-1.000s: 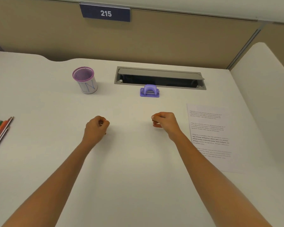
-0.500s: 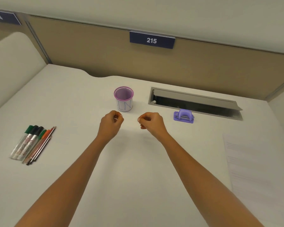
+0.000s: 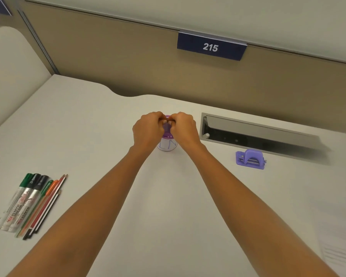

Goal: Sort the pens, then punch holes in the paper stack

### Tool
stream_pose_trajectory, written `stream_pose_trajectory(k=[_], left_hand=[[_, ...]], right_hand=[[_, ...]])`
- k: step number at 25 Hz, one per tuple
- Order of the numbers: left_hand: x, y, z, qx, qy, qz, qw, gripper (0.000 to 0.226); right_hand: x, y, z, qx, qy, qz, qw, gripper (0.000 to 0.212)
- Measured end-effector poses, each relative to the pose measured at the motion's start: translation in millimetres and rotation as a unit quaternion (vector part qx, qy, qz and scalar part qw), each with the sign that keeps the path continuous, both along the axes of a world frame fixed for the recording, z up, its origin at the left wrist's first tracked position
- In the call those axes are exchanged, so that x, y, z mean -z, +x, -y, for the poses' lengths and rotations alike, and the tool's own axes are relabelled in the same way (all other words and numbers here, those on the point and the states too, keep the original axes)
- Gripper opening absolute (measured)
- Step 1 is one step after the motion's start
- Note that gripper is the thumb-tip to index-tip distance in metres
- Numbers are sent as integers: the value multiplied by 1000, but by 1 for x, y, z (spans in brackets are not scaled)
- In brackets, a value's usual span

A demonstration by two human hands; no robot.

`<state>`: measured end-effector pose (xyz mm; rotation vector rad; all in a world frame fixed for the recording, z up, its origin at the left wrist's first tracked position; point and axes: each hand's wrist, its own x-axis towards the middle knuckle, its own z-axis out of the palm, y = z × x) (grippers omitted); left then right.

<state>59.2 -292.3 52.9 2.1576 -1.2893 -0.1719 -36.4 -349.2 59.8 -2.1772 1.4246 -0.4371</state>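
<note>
Left hand (image 3: 146, 129) and right hand (image 3: 185, 128) both pinching the rim of one purple cup (image 3: 167, 146), three markers (image 3: 24, 200), four thin pens (image 3: 46, 200), one hole punch (image 3: 250, 159), one paper stack (image 3: 340, 253)

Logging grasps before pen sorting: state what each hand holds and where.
Left hand and right hand both grip the pen cup by its purple rim, one per side.

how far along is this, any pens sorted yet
Done: nothing visible. The pens lie in a row on the desk; none sticks out of the cup. In hand: left hand and right hand curl at the cup's rim, grip unclear. Left: sorting the pens, then the untouched punch and paper.
</note>
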Motion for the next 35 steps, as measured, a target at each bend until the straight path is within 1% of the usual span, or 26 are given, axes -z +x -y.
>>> stream_pose_trajectory(k=[5, 9, 12, 17, 22, 27, 31, 35], left_hand=[[2, 4, 7, 28, 5, 48, 998, 24], [0, 4, 5, 20, -11, 57, 998, 26], [-2, 3, 3, 19, -18, 60, 998, 24], [-6, 1, 1, 7, -5, 89, 996, 16], [-7, -2, -1, 56, 27, 118, 991, 25], [-8, -2, -5, 75, 49, 167, 982, 29], [-11, -7, -10, 77, 46, 202, 975, 29], [-21, -22, -20, 48, -8, 187, 981, 28]], right_hand=[[-2, -2, 7, -19, -11, -23, 1000, 26], [-7, -3, 4, -13, -18, -15, 1000, 25], [-13, -3, 1, -6, -24, -11, 1000, 25], [-22, -1, -5, -20, -60, -41, 997, 26], [-24, 0, -12, -47, -87, -83, 992, 19], [-25, -5, -15, -54, -103, -94, 989, 14], [-24, -11, -20, -60, -96, -85, 990, 19], [-30, -23, -34, -57, -110, -32, 992, 25]])
